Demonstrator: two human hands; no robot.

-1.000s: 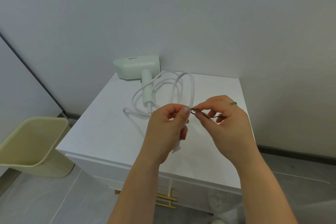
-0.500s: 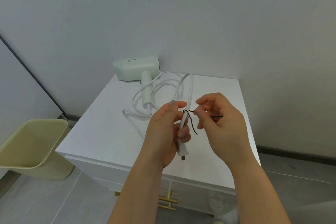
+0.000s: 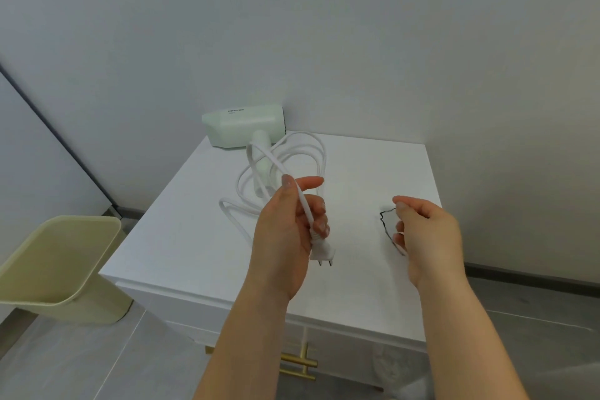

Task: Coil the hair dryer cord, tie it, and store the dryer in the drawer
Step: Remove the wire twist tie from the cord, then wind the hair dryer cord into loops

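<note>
White smooth cord [image 3: 305, 208] gripped in left hand [image 3: 285, 234]; right hand [image 3: 428, 234] pinches kinked black wire tie [image 3: 382, 221].

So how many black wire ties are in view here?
1: the black tie is pinched in the right hand, above the white cabinet top, apart from the cord that the left hand grips. Another could be hidden behind the hands.

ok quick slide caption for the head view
Left hand holds the cord near its plug, right hand pinches a black tie, hair dryer lying on the white cabinet.
</note>
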